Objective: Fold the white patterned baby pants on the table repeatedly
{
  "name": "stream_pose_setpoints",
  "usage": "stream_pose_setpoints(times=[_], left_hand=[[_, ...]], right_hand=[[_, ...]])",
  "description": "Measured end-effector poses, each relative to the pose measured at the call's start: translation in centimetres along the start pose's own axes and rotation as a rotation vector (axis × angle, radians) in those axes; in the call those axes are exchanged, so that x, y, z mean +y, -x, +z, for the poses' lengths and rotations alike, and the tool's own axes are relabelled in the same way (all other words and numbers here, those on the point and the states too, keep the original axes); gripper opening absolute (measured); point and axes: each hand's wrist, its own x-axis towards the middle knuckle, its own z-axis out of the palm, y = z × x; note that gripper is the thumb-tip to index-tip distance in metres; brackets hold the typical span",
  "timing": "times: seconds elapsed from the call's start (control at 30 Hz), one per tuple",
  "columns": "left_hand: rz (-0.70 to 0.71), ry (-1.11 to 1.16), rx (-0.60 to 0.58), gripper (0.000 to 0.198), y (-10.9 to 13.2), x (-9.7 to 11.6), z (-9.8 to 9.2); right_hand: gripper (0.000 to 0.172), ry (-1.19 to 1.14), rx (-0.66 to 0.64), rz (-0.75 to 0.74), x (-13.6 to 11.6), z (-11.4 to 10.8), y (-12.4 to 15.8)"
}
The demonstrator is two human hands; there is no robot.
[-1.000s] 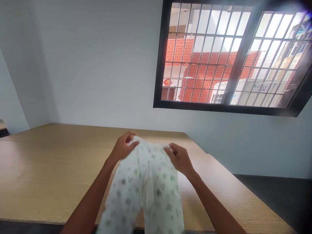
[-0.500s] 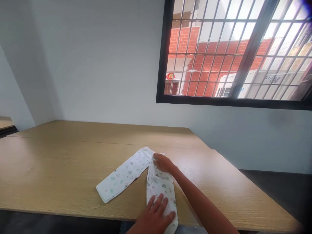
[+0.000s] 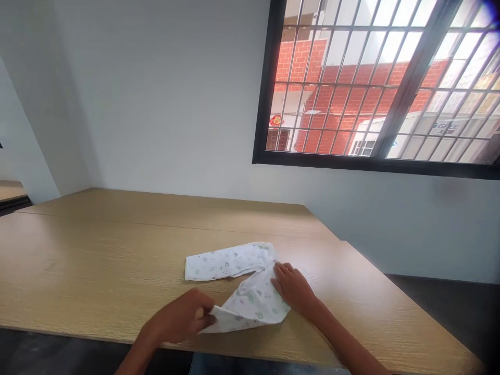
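A small white baby garment (image 3: 255, 299) with pale green and grey prints lies near the table's front edge. Its narrow sleeve or leg (image 3: 222, 263) stretches flat to the left; I cannot tell which it is. My left hand (image 3: 187, 315) is closed, pinching the garment's front left corner between thumb and fingers, and the cloth there is lifted and folded over. At the right side, my right hand (image 3: 292, 286) has its fingers curled on the garment's edge, close to where the two parts join.
The light wooden table (image 3: 97, 260) reaches back to a pale wall (image 3: 167, 104). A dark-framed window (image 3: 351, 161) with bars is at the upper right. The table's slanting right edge drops to a dark floor (image 3: 441, 302).
My left hand, spread flat on the cloth before, now pinches its corner and has pulled it left. The garment has turned and shifted right, and my right hand has moved right and nearer.
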Motion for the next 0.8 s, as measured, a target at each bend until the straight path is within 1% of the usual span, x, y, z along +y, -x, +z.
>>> stream_pose_setpoints(times=[0.07,0.1,0.13,0.2,0.27,0.33,0.4,0.47,0.57,0.63,0.67,0.7,0.73,0.8], left_hand=[[-0.118,0.136,0.032,0.037,1.1,-1.5,-1.6],[-0.162,0.217,0.033,0.041,1.5,-2.4,-2.3],[-0.184,0.308,0.025,0.047,1.9,-3.3,-2.9],[-0.181,0.474,0.019,0.055,2.2,-5.0,-3.9],[-0.171,0.563,0.075,0.059,2.2,-6.2,-4.7],[-0.161,0.591,0.147,0.058,1.7,-7.0,-5.3],[-0.134,0.6,0.186,0.054,1.0,-7.2,-5.5],[-0.094,0.625,0.206,0.052,-0.1,-7.0,-5.6],[-0.053,0.692,0.243,0.054,-1.9,-6.4,-5.8],[-0.042,0.743,0.284,0.058,-3.3,-6.0,-6.2],[-0.049,0.774,0.315,0.06,-4.1,-5.9,-6.4],[-0.067,0.808,0.347,0.063,-4.9,-5.9,-6.5],[-0.092,0.838,0.373,0.065,-5.8,-6.1,-6.6],[-0.137,0.858,0.404,0.065,-7.8,-7.0,-6.5]], right_hand=[[0.036,-0.038,-0.034,-0.038,-1.2,-1.1,3.6],[0.042,-0.055,-0.068,-0.053,-1.8,-1.6,5.3],[0.05,-0.096,-0.115,-0.063,-2.3,-2.2,7.0],[0.061,-0.205,-0.219,-0.097,-3.1,-3.3,9.8],[0.071,-0.294,-0.284,-0.122,-3.3,-4.0,11.7],[0.069,-0.345,-0.283,-0.126,-3.0,-4.4,12.4],[0.059,-0.384,-0.239,-0.127,-2.6,-4.4,12.2],[0.045,-0.454,-0.169,-0.139,-1.9,-4.2,11.6],[0.028,-0.572,-0.07,-0.2,-0.7,-3.3,10.3],[0.028,-0.634,0.022,-0.23,0.3,-2.4,9.2],[0.03,-0.671,0.083,-0.217,0.8,-2.1,8.5],[0.032,-0.718,0.125,-0.175,1.2,-1.9,7.7],[0.033,-0.774,0.146,-0.103,1.6,-1.8,6.8],[0.034,-0.901,0.122,-0.004,2.1,-1.9,4.8]])
